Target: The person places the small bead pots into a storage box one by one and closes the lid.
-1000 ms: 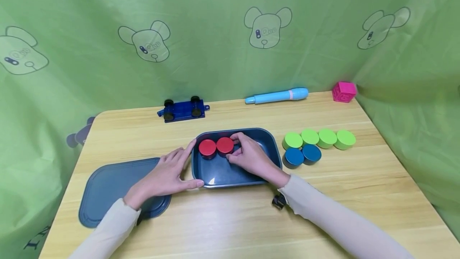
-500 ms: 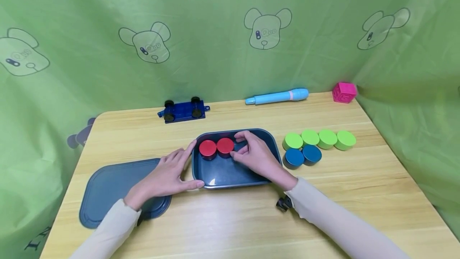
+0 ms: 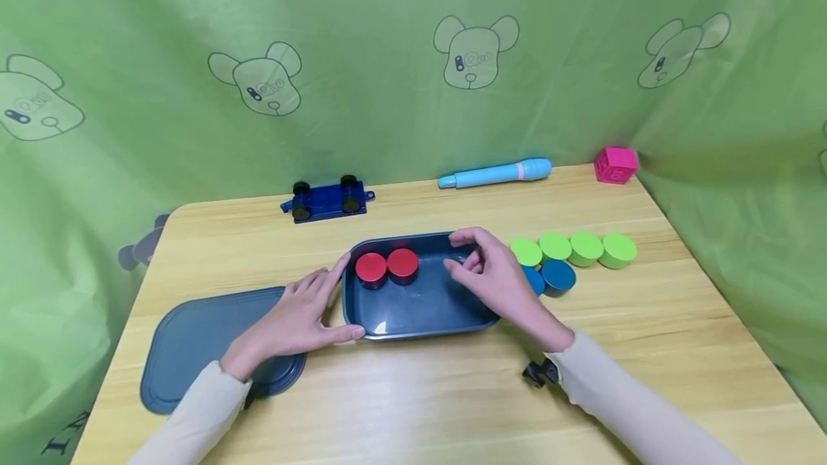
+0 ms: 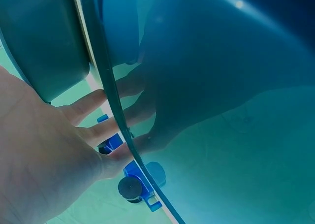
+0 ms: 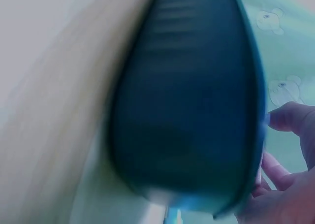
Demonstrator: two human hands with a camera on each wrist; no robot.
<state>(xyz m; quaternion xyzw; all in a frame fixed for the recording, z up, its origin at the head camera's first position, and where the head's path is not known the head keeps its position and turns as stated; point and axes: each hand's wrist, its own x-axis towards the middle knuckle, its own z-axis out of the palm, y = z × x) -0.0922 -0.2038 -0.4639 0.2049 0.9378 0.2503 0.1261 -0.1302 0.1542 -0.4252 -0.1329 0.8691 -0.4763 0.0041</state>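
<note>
Two red discs sat touching in the upper left of the dark tray, mid-frame. The left hand had its fingers spread at the tray's left side; the right hand was by its right end, thumb and forefinger apart, nothing visible between them. My worry: it partly covered the blue discs right of centre, so a careless swing could've scattered those or the green discs across the tabletop.
</note>
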